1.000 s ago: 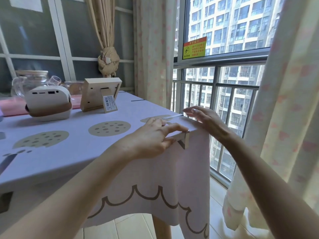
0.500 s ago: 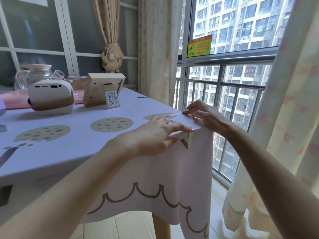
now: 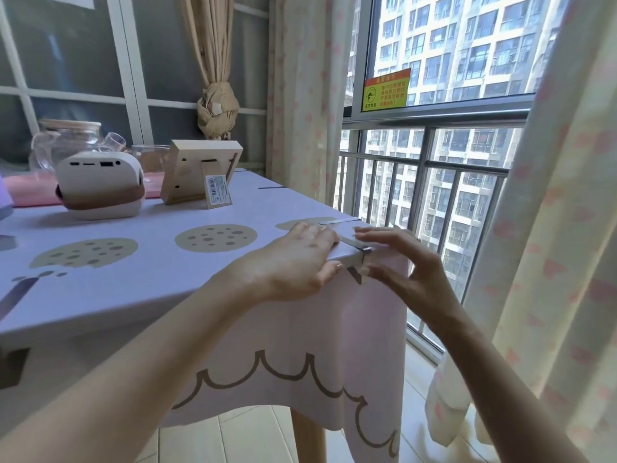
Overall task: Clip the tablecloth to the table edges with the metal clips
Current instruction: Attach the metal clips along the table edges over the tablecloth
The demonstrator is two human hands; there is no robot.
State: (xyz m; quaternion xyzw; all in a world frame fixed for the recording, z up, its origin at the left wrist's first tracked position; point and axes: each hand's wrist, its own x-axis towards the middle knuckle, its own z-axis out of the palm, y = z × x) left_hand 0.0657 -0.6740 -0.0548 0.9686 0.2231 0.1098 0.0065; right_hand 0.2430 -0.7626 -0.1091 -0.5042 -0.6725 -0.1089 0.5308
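**Clip at the near corner, a hand on each side**

Left hand (image 3: 297, 262): lies palm down on the tablecloth (image 3: 140, 282) at the near corner of the worktop (image 3: 307, 439); fingers straight on top, thumb against the cloth-covered edge below; grip apart, clamped on nothing.

Right hand (image 3: 407, 279): hovers just beside the corner, on the window side; fingers spread and loosely bent above the top, thumb tip touching the front of the metal clip (image 3: 360, 253); grip apart, not closed round the clip.

Metal clip: straddles the covered edge between the two hands; top arm flat on the cloth, lower leg angled in under the edge.

Second clip (image 3: 337, 222): shows as a flat strip across the window-side edge, just beyond the left fingertips; third clip (image 3: 271, 187): sits farther along that same edge.

Farther back on the cloth: white device (image 3: 100, 185) with a brown band; wooden frame (image 3: 197, 168) beside it, barcode label on its stand; glass teapot (image 3: 66, 142) behind the device.

Off to the right: pale curtain (image 3: 551, 262); on the window glass, a yellow-and-red sticker (image 3: 385, 90).
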